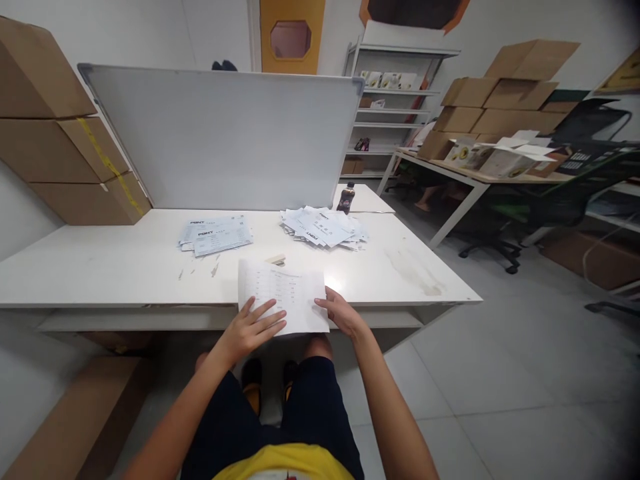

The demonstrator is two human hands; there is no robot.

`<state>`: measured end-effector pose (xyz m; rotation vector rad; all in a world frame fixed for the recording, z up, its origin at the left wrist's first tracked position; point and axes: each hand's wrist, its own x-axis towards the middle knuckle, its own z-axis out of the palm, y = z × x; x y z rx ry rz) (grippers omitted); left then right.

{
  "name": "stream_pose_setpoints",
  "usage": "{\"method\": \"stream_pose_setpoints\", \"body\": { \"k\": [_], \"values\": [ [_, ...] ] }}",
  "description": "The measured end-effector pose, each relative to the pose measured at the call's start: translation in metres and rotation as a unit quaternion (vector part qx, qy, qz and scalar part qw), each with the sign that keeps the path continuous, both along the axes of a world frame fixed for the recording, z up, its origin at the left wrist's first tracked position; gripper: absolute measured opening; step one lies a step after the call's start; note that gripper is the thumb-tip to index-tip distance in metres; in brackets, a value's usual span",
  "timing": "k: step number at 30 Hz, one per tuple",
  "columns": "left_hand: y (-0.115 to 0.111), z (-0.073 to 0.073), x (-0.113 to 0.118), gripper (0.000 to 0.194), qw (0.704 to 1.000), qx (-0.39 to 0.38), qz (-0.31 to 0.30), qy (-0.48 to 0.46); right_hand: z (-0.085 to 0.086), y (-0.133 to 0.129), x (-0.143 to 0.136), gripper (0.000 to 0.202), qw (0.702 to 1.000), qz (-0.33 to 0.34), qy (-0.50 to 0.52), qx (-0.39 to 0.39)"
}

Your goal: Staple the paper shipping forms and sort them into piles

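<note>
A white printed sheet [300, 293] lies at the front edge of the white table [125, 267], its lower part over the edge. My left hand [250, 329] rests on the sheet's lower left part with its fingers spread. At the right edge, my right hand [340, 311] holds the paper between thumb and fingers. Just behind the sheet is a small pale object [276, 260], partly covered. Farther back, one pile of printed papers [223, 237] sits on the left and a larger, messier pile [320, 227] on the right.
A dark bottle [346, 198] stands behind the right pile. A whiteboard [225, 140] rises along the table's back. Stacked cardboard boxes [60, 147] are at the left. A shelf [395, 93], another table with boxes [480, 175] and an office chair [500, 240] are at the right.
</note>
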<state>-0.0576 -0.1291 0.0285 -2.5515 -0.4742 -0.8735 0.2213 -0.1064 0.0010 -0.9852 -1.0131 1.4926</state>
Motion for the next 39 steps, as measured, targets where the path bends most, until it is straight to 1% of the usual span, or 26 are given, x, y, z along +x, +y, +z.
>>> {"method": "stream_pose_setpoints", "body": {
  "k": [2,3,4,6,8,10,12,15,18,19,20,21,23,25,29,32,35,39],
  "values": [
    [0.016,-0.001,0.001,0.051,1.000,-0.001,0.018,0.001,0.010,0.009,0.000,0.043,0.998,-0.025,-0.031,0.038],
    [0.024,-0.003,0.002,0.058,0.999,-0.011,0.039,-0.010,0.014,0.014,0.000,0.042,0.996,-0.059,-0.038,0.063],
    [0.032,-0.006,0.003,0.065,0.997,-0.028,0.068,-0.031,0.018,0.020,0.001,0.040,0.989,-0.107,-0.042,0.092],
    [0.046,-0.012,0.005,0.080,0.982,-0.090,0.136,-0.091,0.022,0.032,0.003,0.039,0.970,-0.193,-0.043,0.143],
    [0.055,-0.019,0.007,0.096,0.957,-0.180,0.178,-0.138,0.020,0.043,0.006,0.039,0.953,-0.242,-0.042,0.178],
    [0.061,-0.026,0.010,0.109,0.935,-0.264,0.182,-0.153,0.011,0.051,0.009,0.038,0.945,-0.259,-0.049,0.192],
    [0.067,-0.033,0.013,0.115,0.914,-0.320,0.179,-0.175,-0.003,0.055,0.010,0.035,0.945,-0.260,-0.059,0.189],
    [0.087,-0.038,0.017,0.119,0.866,-0.363,0.199,-0.281,-0.019,0.058,0.009,0.033,0.948,-0.260,-0.059,0.175],
    [0.112,-0.036,0.022,0.120,0.806,-0.397,0.216,-0.383,-0.023,0.056,0.005,0.032,0.952,-0.241,-0.050,0.184],
    [0.119,-0.035,0.024,0.119,0.792,-0.405,0.217,-0.402,-0.022,0.055,0.003,0.032,0.953,-0.229,-0.044,0.193],
    [0.124,-0.034,0.026,0.116,0.784,-0.407,0.215,-0.416,-0.020,0.054,-0.001,0.033,0.954,-0.218,-0.037,0.202],
    [0.128,-0.033,0.028,0.111,0.784,-0.405,0.208,-0.422,-0.019,0.054,-0.005,0.034,0.955,-0.207,-0.032,0.209],
    [0.129,-0.035,0.032,0.096,0.800,-0.397,0.183,-0.410,-0.017,0.054,-0.013,0.037,0.957,-0.195,-0.041,0.209],
    [0.127,-0.038,0.032,0.078,0.810,-0.399,0.164,-0.398,-0.016,0.057,-0.019,0.038,0.958,-0.200,-0.065,0.194],
    [0.126,-0.045,0.027,0.052,0.795,-0.413,0.154,-0.416,-0.015,0.067,-0.018,0.031,0.953,-0.237,-0.068,0.178],
    [0.126,-0.044,0.024,0.034,0.797,-0.426,0.167,-0.394,-0.015,0.070,-0.013,0.030,0.955,-0.239,-0.066,0.164],
    [0.126,-0.043,0.025,0.025,0.807,-0.415,0.190,-0.375,-0.020,0.067,-0.014,0.031,0.964,-0.217,-0.080,0.131],
    [0.128,-0.046,0.024,0.023,0.827,-0.356,0.223,-0.374,-0.024,0.067,-0.015,0.030,0.960,-0.232,-0.100,0.119]
  ]
}}
